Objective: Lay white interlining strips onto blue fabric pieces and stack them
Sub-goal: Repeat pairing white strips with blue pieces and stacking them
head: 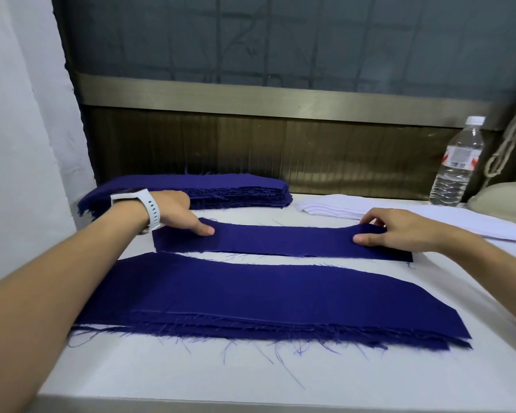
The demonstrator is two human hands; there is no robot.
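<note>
L hand (176, 214): thumb presses strip (280, 241) left end, fingers hidden, grip unclear. R hand (399, 229) pinches right end. Strip lies mid-table (191, 377), narrow gap to frayed near stack (251, 293); far stack (221, 189) behind. Interlining (334, 208) far right. Bottle (456, 162) label unreadable.

White table (191, 383), dark panelled wall (280, 144)

Label on the bottle (456, 162) is coming out too small to read, left hand (173, 211) is hiding its own fingers, right hand (399, 231) is covering the blue strip (280, 239)'s far corner.
</note>
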